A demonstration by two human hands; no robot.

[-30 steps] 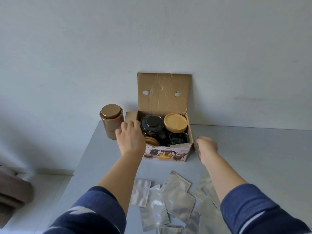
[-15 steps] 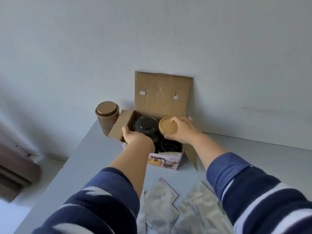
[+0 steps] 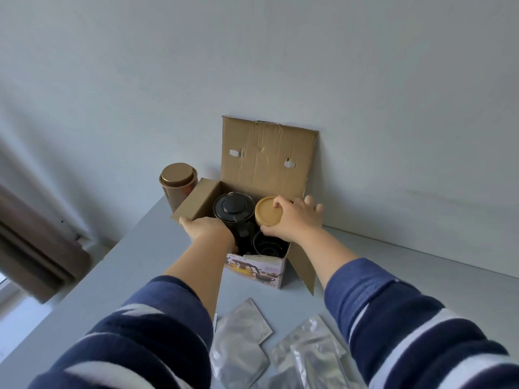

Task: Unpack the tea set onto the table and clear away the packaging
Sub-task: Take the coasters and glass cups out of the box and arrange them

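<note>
Nearest me, the silver foil pouches [image 3: 238,343] lie flat on the table [image 3: 134,265], well short of my fingers and untouched. A second ago my right hand [image 3: 295,220] hung outside the cardboard box [image 3: 266,161]; now it has come over the open top, fingers curled round the wooden lid [image 3: 268,213], thumb at its near edge, fingertips on the far rim. My left hand [image 3: 207,230] has dropped onto the box's left flap; its fingers are hidden, so I cannot tell their set. Just left of my right fingers sits the black teapot [image 3: 231,213], with dark cups [image 3: 266,245] below them. Beyond, the bronze tin [image 3: 178,182] stands outside. I judge unpacking is only starting, the lidded piece first.
</note>
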